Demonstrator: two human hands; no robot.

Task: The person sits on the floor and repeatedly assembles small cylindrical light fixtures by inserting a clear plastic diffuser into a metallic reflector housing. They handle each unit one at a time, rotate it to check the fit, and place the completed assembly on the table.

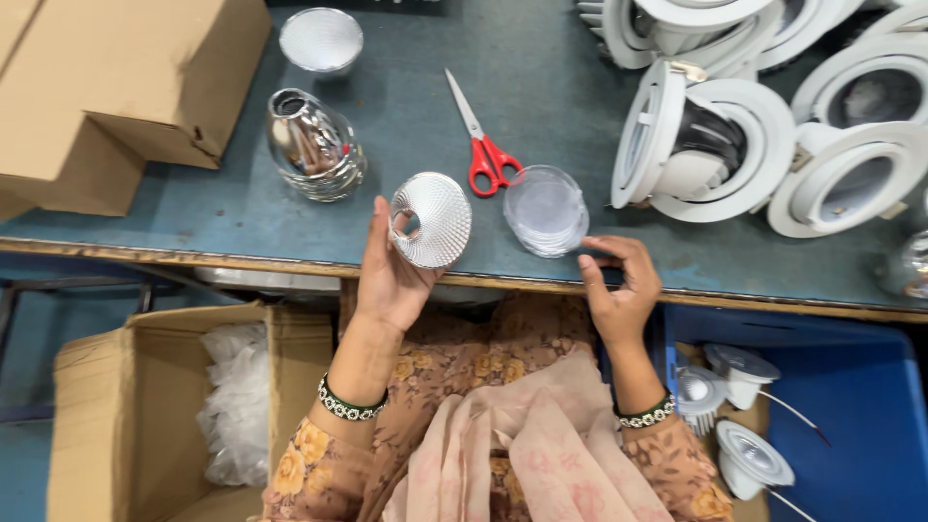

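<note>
My left hand [389, 275] holds a silver cone-shaped reflector [431, 220] at the table's near edge, its textured outside turned up. My right hand [621, 286] hovers at the table edge just right of a stack of clear round lens discs [545, 209]; its fingers are curled and I cannot see anything in them. Red-handled scissors [480, 145] lie between the reflector and the discs, a little farther back.
A stack of shiny reflectors [314, 145] and another reflector [321, 41] sit at the back left beside cardboard boxes [116, 87]. White round lamp housings [715, 145] crowd the right. Below the table: a carton with plastic bags [232, 406] and a blue bin [851, 416] with small lamps.
</note>
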